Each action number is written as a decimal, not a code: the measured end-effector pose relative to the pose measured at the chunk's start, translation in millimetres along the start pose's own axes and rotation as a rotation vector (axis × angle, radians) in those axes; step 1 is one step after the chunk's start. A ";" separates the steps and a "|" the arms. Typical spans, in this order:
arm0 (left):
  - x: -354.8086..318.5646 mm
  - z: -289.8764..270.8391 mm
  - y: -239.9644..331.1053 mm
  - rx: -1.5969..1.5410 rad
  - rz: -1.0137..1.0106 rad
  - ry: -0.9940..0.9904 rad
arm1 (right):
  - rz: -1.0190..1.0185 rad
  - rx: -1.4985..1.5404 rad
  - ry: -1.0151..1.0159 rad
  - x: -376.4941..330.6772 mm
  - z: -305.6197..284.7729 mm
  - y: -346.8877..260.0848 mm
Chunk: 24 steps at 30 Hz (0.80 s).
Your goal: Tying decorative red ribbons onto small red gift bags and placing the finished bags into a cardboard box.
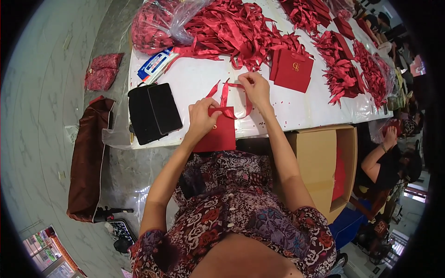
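A flat red paper gift bag (218, 138) lies at the front edge of the white table, its lower part reaching past the edge toward my lap. My left hand (200, 118) pinches the bag's top edge, thumb on a red ribbon (227, 111) that crosses there. The ribbon loops off to the right, and my right hand (256, 89) closes thumb and finger on its upper stretch. Loose ribbon tails stand up between my hands. Past my right hand rests a small stack of finished-looking red bags (292, 69) with gold print and ribbons.
A large heap of red ribbons (232, 32) covers the table's far side, beside a plastic sack (157, 28). Left of my hands lies a black case (154, 112), near a blue-white packet (155, 65). An open cardboard box (320, 153) stands right. A co-worker's hand (390, 138) shows farther right.
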<state>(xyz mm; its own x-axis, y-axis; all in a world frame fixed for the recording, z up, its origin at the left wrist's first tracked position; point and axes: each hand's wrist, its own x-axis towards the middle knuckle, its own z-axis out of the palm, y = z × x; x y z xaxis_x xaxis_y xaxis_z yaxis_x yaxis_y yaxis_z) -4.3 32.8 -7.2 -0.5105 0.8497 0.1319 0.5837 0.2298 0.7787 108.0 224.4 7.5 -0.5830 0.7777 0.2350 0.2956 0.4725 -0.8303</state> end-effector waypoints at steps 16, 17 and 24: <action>4.2 -9.7 15.1 0.199 0.201 0.173 | -0.061 -0.203 -0.059 -15.8 -23.0 2.9; -1.6 -17.2 13.9 0.245 0.163 0.155 | -0.023 -0.176 -0.054 -18.7 -28.2 -6.6; -16.1 -24.2 5.0 0.336 0.012 0.016 | -0.054 0.157 -0.240 -54.2 -6.6 -47.8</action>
<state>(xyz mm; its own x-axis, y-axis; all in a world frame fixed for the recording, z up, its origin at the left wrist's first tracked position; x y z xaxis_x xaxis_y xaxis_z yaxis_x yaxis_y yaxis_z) -8.5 8.8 9.4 -0.5106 0.8463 0.1521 0.7640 0.3654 0.5317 130.4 162.5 37.7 -0.7624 0.6241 0.1707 0.1490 0.4260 -0.8923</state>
